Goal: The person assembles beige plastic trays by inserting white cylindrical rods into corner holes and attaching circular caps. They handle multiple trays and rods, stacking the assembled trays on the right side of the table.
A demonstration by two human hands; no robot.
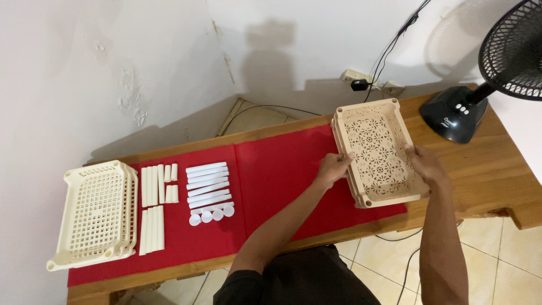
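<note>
My left hand [334, 167] grips the left rim of a cream plastic tray [377, 148] with a lacy cut-out bottom; it looks like the top of a small stack of such trays. My right hand [424, 162] holds the same tray's right rim. The stack rests on the right end of a red cloth [271, 181] that covers a wooden table [497, 169].
At the left end lies a stack of cream slotted baskets [97, 214]. Beside it are rows of cream tubes [154, 197], white tubes [208, 185] and small white round caps [212, 214]. A black fan [480, 85] stands at the right back, with cables and a wall socket [361, 82] behind.
</note>
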